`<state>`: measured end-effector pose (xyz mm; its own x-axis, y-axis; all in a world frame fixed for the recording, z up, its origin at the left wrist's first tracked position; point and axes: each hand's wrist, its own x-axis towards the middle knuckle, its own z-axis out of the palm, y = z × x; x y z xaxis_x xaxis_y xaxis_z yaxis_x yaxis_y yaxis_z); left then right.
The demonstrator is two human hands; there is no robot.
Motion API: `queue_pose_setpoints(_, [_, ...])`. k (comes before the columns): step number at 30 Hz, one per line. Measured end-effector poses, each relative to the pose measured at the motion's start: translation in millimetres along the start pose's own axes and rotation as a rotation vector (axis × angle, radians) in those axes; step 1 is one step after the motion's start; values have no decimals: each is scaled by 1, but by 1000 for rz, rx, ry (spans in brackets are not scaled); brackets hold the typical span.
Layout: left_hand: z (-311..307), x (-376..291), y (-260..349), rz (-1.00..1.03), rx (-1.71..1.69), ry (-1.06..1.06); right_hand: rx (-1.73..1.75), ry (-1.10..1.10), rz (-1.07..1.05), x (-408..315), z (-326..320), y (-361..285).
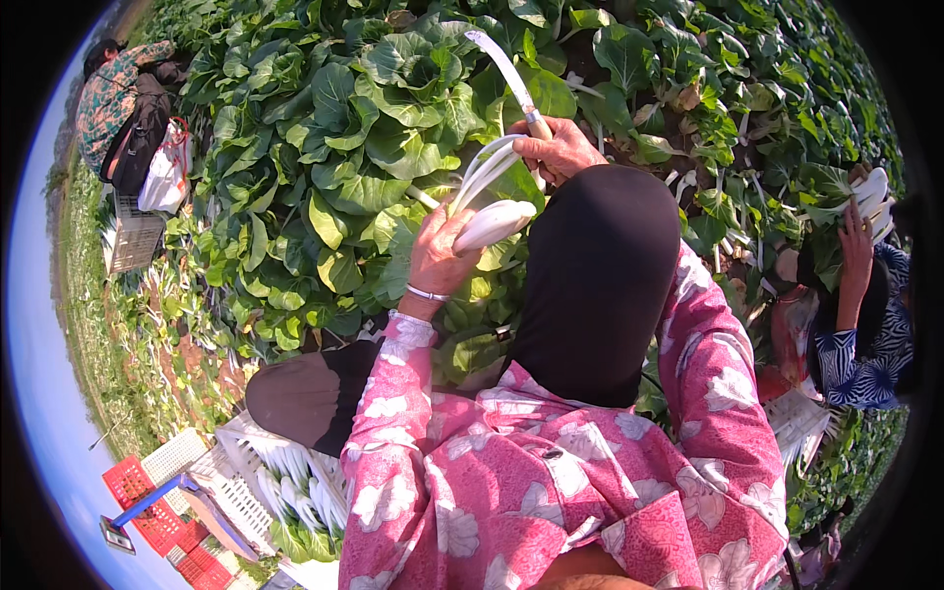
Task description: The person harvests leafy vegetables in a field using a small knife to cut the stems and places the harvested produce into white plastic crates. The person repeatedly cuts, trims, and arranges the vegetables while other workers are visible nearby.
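My left hand (442, 247), a white bangle on its wrist, grips the pale base of a bok choy plant (495, 223) above the leaves. To its right, my right hand (564, 151) holds the wooden handle of a sickle (507, 70), whose curved blade points up and away. My right thumb and fingers also touch some long white stalks (487, 166) that arch over from my left hand. How those stalks join the plant is hidden by my fingers. Dense green bok choy (398, 110) grows in front of and beneath both hands.
A plastic crate (243, 509) of cut bok choy stands behind at lower left, near red crates (144, 501) and a weighing scale (118, 535). One co-worker (110, 110) bends at upper left; another (863, 324), at right, holds bok choy. Trimmed stalks litter the ground there.
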<state>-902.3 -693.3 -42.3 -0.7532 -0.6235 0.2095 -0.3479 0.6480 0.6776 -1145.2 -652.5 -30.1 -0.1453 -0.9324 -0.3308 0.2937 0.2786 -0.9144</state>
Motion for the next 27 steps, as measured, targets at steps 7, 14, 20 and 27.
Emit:
queue_pose_setpoints(7, [-2,8,27,34,92,-56,75,119,25,-10,-5,19])
queue_pose_setpoints(14, [47,36,2,-497,-611,-201,81,109,130,-18,-22,47])
queue_pose_setpoints(20, [37,160,-10,-246,292,-568,-701,-41,164,23,-39,98])
queue_pose_setpoints(27, [33,259,-54,-64,1137,-826,-635,170,381,98,-62,127])
